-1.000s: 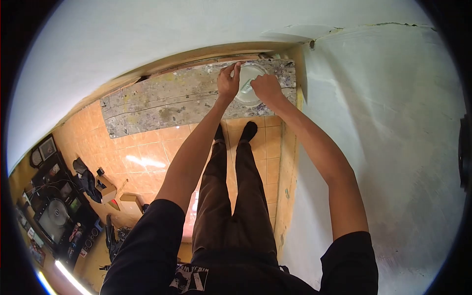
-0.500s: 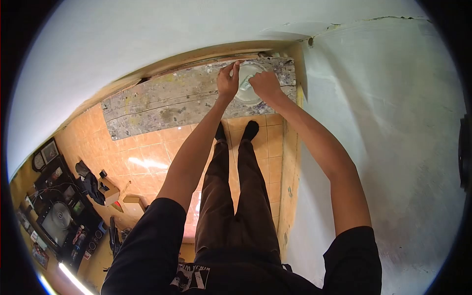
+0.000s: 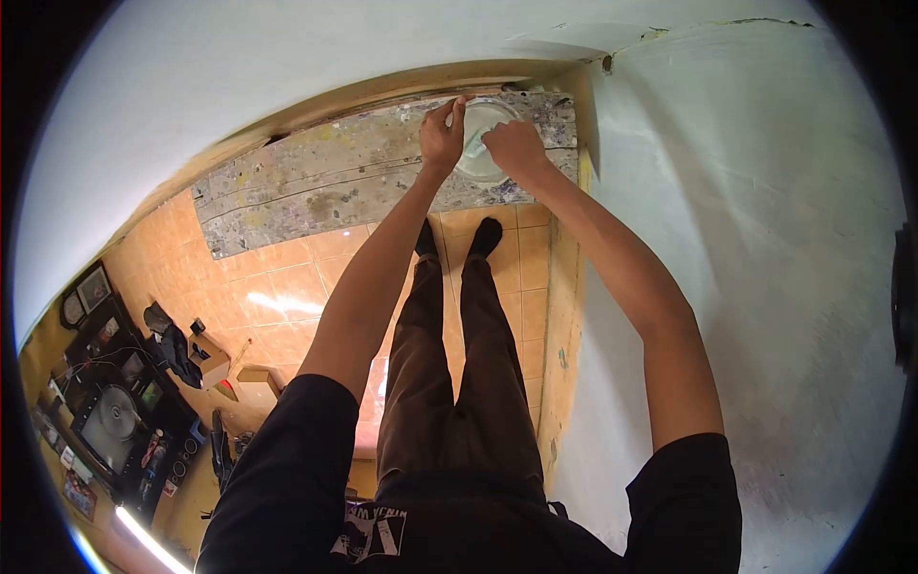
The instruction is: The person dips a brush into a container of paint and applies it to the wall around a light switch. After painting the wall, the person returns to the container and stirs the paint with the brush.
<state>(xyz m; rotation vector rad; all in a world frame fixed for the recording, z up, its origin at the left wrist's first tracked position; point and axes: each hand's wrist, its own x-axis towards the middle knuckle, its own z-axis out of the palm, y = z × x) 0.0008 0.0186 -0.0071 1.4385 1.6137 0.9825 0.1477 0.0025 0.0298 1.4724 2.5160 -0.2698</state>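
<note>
A round, pale tub [image 3: 490,115] holding whitish matter stands near the right end of a paint-spattered wooden plank [image 3: 325,177]. Against the tub's left side is my left hand [image 3: 441,139], its fingers closed at the rim. My right hand [image 3: 516,149] is closed over the tub's right side. From its fingers a pale, whitish tool [image 3: 475,147] reaches into the tub; its handle is hidden by the hand and its kind cannot be made out.
Below the plank are orange floor tiles [image 3: 277,287] and my feet in dark socks [image 3: 486,237]. A pale wall [image 3: 765,287] rises close on the right. Far left, a dark cabinet [image 3: 120,411] stands beyond cardboard boxes [image 3: 208,361].
The view has tipped slightly, so the plank and tub sit higher in the picture. Both hands stay at the tub, with little visible shift relative to it.
</note>
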